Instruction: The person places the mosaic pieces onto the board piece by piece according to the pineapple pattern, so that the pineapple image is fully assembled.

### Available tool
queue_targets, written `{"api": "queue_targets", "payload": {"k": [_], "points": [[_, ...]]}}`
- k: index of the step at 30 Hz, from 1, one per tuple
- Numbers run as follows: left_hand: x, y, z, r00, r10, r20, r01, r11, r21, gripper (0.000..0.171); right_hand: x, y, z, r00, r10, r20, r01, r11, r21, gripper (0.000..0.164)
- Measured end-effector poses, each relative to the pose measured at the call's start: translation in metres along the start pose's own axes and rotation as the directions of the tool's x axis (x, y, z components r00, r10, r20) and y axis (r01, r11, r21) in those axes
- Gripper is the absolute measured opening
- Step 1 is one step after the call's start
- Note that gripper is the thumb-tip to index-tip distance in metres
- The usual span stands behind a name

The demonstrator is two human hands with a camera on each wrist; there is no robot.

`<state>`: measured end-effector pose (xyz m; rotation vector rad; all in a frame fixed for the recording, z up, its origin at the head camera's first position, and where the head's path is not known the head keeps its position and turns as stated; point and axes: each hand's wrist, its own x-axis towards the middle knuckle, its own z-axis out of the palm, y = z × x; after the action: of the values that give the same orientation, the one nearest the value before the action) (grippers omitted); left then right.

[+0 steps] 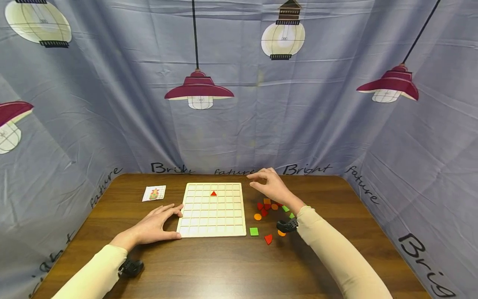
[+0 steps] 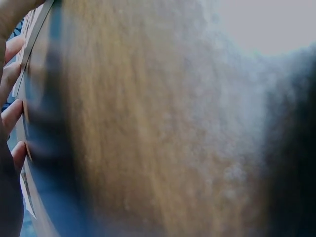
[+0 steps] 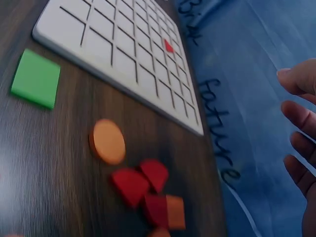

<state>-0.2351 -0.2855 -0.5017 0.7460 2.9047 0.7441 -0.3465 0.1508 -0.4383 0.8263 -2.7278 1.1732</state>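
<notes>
While the left hand [image 1: 157, 226] rests flat against the grid board [image 1: 211, 210], the right hand [image 1: 274, 187], grip spread and empty, hovers just above and beyond the loose coloured pieces [image 1: 267, 206].

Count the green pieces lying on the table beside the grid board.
3 can be seen. A green square lies near the grid board's front right corner; two smaller green pieces lie beside the right hand's wrist. That arm may hide more.
</notes>
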Motion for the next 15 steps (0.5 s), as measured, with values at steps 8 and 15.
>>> {"api": "queue_targets", "payload": {"k": [8,15], "points": [[-0.003,-0.001,0.001,1.000,0.006,-0.018,-0.006,1.000,0.001,0.059,-0.028,0.023,-0.028,0.999,0.017,-0.050,-0.019,0.999,-0.045,0.029],[0.000,-0.003,0.003,1.000,0.000,-0.024,0.000,1.000,-0.005,0.059,-0.047,0.049,-0.030,0.998,0.046,-0.052,-0.054,0.986,-0.159,0.027]]}}
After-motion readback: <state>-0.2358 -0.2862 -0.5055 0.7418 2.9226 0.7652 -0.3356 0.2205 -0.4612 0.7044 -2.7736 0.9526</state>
